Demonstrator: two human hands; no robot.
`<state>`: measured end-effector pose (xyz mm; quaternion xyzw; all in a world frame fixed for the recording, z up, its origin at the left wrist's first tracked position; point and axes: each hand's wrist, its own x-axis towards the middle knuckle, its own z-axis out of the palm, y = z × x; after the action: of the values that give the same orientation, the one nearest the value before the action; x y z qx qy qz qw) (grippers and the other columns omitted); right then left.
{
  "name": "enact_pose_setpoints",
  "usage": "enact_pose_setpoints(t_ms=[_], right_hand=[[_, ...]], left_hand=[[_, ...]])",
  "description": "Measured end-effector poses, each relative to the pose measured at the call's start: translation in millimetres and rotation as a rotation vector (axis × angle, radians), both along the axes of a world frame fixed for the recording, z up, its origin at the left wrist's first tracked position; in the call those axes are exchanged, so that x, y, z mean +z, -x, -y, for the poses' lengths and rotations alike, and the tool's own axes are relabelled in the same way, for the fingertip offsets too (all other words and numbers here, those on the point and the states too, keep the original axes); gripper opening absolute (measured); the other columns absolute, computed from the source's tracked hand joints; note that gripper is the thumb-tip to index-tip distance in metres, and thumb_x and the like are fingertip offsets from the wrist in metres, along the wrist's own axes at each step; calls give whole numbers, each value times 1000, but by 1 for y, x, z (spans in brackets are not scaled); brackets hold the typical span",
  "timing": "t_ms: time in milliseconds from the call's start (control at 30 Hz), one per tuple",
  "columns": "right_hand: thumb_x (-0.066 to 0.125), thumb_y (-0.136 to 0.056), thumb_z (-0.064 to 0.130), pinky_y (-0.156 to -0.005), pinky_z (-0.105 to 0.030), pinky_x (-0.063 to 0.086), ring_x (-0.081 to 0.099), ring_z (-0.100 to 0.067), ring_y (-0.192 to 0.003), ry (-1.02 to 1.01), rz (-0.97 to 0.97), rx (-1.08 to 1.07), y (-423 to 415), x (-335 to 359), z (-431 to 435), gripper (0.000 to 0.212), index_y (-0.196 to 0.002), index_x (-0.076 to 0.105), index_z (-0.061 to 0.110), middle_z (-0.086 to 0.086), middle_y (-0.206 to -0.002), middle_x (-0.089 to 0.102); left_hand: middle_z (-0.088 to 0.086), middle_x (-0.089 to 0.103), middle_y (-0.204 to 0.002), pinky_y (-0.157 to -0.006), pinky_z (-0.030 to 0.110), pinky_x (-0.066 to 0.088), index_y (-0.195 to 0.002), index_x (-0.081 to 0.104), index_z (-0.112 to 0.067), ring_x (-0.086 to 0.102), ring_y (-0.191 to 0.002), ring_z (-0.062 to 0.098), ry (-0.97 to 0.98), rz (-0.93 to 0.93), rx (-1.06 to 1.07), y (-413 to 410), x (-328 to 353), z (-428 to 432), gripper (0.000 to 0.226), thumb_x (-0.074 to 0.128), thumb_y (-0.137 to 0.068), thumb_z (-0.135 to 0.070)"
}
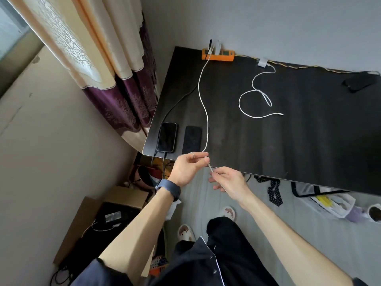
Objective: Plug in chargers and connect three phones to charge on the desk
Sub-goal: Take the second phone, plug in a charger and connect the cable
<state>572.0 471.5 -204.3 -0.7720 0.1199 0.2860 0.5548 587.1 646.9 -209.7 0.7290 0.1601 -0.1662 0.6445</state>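
Note:
On the black desk point(288, 131) an orange power strip point(218, 55) sits at the far edge with chargers plugged in. A white cable point(203, 104) runs from it to the near edge, where my left hand point(188, 168) and my right hand point(227, 181) both pinch its free end. Two dark phones lie at the near left corner: the left phone point(167, 139) has a black cable in its bottom, the middle phone point(192, 139) lies beside it with no cable attached. A third dark phone point(359, 81) lies far right. A second white cable point(255, 100) with its charger point(262, 62) lies coiled loose.
A purple and cream curtain point(115, 79) hangs left of the desk. Cardboard boxes point(99, 223) and cables crowd the floor at the left. A white bin point(334, 203) and cups stand under the desk's right part. My slippered feet are below.

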Motion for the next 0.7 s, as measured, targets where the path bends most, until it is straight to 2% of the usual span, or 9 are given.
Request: enact_pose_setpoints(t_ms=[133, 233, 300, 367, 433, 500, 567, 700], right_hand=[[62, -96, 24, -69, -29, 50, 72, -16, -71, 4, -50, 32, -13, -8, 5, 16, -108, 69, 15, -3, -96, 78], [64, -95, 33, -63, -26, 51, 66, -9, -62, 33, -31, 60, -23, -18, 11, 14, -104, 68, 22, 3, -87, 76], [64, -96, 31, -52, -20, 46, 56, -8, -54, 61, -7, 60, -33, -26, 14, 11, -98, 70, 22, 5, -77, 70], [63, -95, 30, -49, -19, 45, 55, -9, -53, 73, -26, 35, -47, -35, 18, 11, -92, 70, 22, 6, -74, 68], [64, -93, 34, -57, -26, 53, 61, -7, -54, 74, -60, 12, -60, -45, 22, 11, -88, 70, 27, 6, -76, 71], [65, -91, 35, -66, -33, 56, 65, -7, -56, 72, -84, 5, -68, -54, 26, 9, -87, 70, 29, 7, -79, 74], [66, -91, 33, -66, -34, 56, 69, -9, -57, 58, -98, 13, -72, -62, 31, 8, -87, 70, 28, 8, -80, 75], [67, -92, 31, -66, -31, 56, 70, -10, -56, 45, -137, 28, -75, -72, 42, 8, -88, 70, 24, 7, -77, 73]], left_hand=[[-10, 76, -93, -82, 11, 47, -92, 78, -19, 68, -85, -7, -49, -50, 2, -10, -21, 6, 7, 75, -86, -23], [-9, 77, -97, -93, 21, 50, -90, 80, -20, 70, -96, 2, -36, -133, -49, -14, -37, 13, 11, 77, -84, -28], [-9, 77, -98, -96, 24, 50, -95, 80, -20, 69, -99, 4, -72, -166, -40, -22, -45, 16, 15, 74, -87, -31], [-11, 74, -95, -92, 22, 49, -102, 77, -21, 68, -97, 8, -177, -200, 38, -40, -51, 17, 20, 70, -89, -35], [-8, 68, -103, -94, 25, 48, -115, 68, -21, 66, -100, 13, -345, -231, 91, -61, -57, 12, 32, 68, -89, -38], [2, 61, -120, -101, 34, 47, -128, 58, -18, 62, -111, 23, -499, -257, 83, -81, -71, 7, 50, 69, -85, -42], [12, 52, -131, -104, 40, 44, -134, 49, -17, 54, -119, 33, -638, -321, 39, -99, -85, 6, 60, 69, -83, -44], [21, 45, -133, -101, 48, 42, -139, 38, -13, 45, -124, 42, -830, -348, 5, -128, -107, 21, 72, 71, -81, -41]])
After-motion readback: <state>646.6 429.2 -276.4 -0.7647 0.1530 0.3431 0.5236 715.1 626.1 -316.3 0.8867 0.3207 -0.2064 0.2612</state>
